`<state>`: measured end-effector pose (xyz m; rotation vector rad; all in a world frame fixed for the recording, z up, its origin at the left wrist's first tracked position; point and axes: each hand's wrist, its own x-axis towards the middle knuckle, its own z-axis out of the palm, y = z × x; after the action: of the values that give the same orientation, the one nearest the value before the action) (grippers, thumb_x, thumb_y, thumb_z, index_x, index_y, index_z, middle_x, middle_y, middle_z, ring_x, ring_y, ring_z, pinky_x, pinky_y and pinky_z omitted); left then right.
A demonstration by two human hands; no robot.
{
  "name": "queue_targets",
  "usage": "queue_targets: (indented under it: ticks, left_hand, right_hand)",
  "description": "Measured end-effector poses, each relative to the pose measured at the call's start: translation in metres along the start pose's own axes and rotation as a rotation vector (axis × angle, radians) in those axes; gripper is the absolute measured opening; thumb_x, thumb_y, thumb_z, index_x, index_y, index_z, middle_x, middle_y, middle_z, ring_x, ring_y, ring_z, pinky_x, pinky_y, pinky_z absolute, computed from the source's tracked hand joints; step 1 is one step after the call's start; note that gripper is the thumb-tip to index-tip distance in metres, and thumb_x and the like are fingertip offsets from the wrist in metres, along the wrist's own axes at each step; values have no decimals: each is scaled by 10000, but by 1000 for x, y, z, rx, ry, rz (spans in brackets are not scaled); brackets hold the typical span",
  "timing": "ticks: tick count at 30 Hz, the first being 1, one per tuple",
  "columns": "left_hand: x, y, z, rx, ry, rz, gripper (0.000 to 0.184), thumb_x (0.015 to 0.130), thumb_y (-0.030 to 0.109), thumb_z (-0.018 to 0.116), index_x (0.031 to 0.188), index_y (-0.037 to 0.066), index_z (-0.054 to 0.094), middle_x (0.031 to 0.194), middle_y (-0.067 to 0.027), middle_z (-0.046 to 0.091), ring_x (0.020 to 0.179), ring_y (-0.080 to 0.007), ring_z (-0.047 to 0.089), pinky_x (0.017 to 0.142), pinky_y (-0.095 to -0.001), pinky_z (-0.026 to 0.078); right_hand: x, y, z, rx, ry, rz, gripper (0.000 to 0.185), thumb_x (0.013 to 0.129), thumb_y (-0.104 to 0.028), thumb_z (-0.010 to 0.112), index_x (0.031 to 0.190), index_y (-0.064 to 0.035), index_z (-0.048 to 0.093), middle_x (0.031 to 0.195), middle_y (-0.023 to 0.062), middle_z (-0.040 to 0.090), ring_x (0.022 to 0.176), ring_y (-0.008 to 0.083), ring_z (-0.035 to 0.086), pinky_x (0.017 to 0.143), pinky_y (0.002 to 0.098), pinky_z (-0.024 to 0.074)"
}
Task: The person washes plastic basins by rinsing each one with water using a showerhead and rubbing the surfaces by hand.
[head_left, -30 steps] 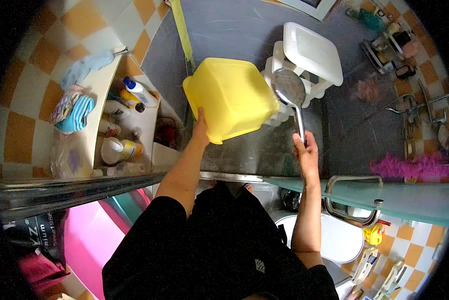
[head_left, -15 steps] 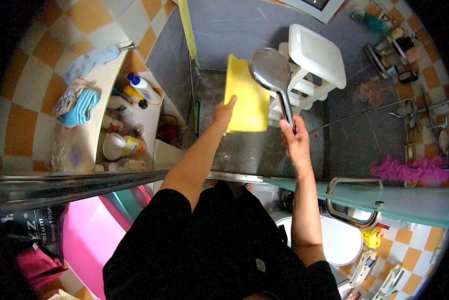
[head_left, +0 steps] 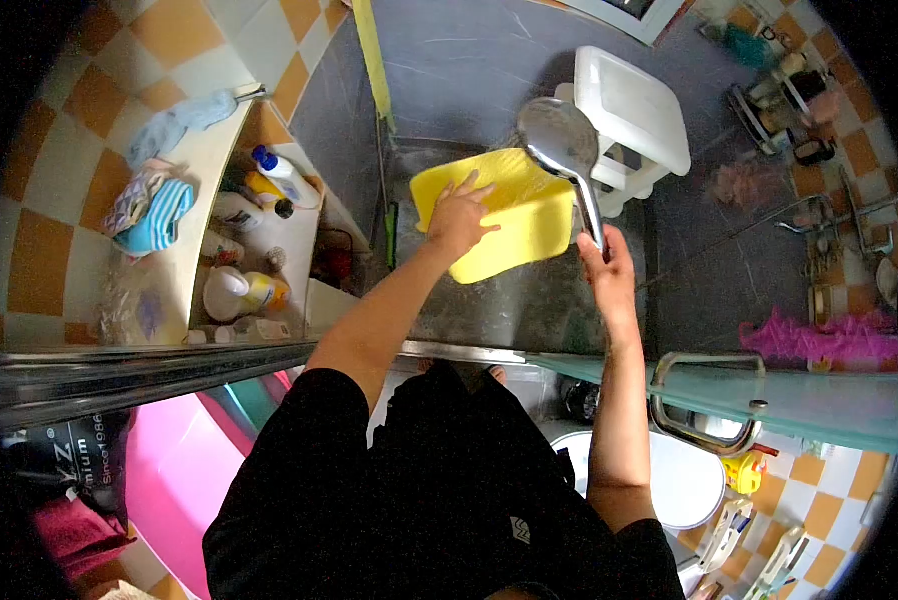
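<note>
A yellow rectangular plastic piece (head_left: pixel 514 235) sits over the wet floor ahead of me, tilted and creased or stepped across its middle; whether it is a mat or a shallow bin I cannot tell. My left hand (head_left: pixel 459 217) lies on its left part with the fingers spread. In my right hand (head_left: pixel 607 270) is a chrome shower head (head_left: pixel 561 145), gripped by its handle. Its round head hangs over the right edge of the yellow piece, and fine streaks of water show between them. Part of the hand's grip is hidden behind the handle.
White stools (head_left: pixel 634 110) stand stacked behind the shower head. On the left, a shelf unit (head_left: pixel 209 230) holds bottles and cloths. A glass door with a metal handle (head_left: pixel 659 400) is beside my right forearm. A pink tub (head_left: pixel 179 480) is at lower left.
The yellow piece has gone from upright to lying flatter and lower. My left hand has shifted from gripping its edge to spreading over its surface. The shower head moved slightly right and down.
</note>
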<state>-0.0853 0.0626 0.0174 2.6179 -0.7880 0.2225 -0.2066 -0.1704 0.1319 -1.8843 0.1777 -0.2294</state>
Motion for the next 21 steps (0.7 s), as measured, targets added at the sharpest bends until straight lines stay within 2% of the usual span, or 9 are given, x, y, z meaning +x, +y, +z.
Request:
queue_targets:
  ticks: [1,3,5,7,8,12,16,20,21]
  left_hand:
    - [-2,3,-9,47,-30,86,321,821,410,723,840,92,765,1493,-20,476,1467,-258,278,1185,-508,247]
    - [-6,11,-23,140,-91,260,261,820,359,731,826,100,763,1523,-9,436,1472,-253,272,1187,-535,238]
    - [-15,15,-25,212,-155,362,152,815,259,695,808,116,744,1534,1,415,1486,-247,248,1203,-537,212]
    - [-24,12,-19,328,-199,462,113,813,213,669,818,119,733,1524,-5,429,1489,-233,243,1209,-534,206]
    - [-30,10,-16,350,-183,501,125,808,167,634,878,110,720,1508,-22,449,1488,-220,252,1216,-538,194]
    - [-49,0,-10,240,-45,611,198,841,160,598,984,66,698,1478,-20,485,1480,-222,277,1220,-550,175]
    - [-63,5,-17,165,-106,639,278,854,166,595,1099,59,671,1471,-24,490,1479,-223,281,1211,-569,183]
    - [-71,15,-19,151,-73,667,349,866,178,586,1190,57,639,1442,-37,513,1471,-229,298,1211,-561,188]
    - [-71,15,-18,165,-91,673,350,866,179,586,1191,58,638,1439,-37,516,1470,-228,301,1212,-555,189]
  right_hand:
    - [1,7,-4,-28,46,-44,253,958,-298,674,1090,-95,601,672,-87,455,544,28,370,483,211,271]
    - [2,13,-16,-55,103,93,271,953,-271,679,1084,-43,614,728,-63,464,662,60,405,576,235,339]
    - [1,12,-26,-46,153,153,254,952,-283,683,1032,-55,605,718,-58,467,640,50,389,551,223,309]
    - [6,24,-37,-52,218,83,257,951,-293,685,1015,-59,599,732,-58,472,645,50,389,559,219,308]
    - [9,28,-43,-45,239,90,283,947,-309,692,1035,-54,605,752,-53,481,665,60,394,580,227,322]
    - [26,44,-60,-197,386,22,332,944,-319,695,1082,-32,600,745,-30,482,666,69,398,576,243,334]
    - [36,34,-65,-46,306,61,273,956,-294,681,1063,-54,605,704,-56,469,600,58,378,526,229,300]
    - [39,12,-46,13,166,21,202,960,-255,667,1019,-73,603,694,-79,452,597,35,374,524,221,283]
    - [34,-5,-41,50,68,134,198,959,-247,662,1054,-80,612,709,-75,459,606,37,391,532,219,293]
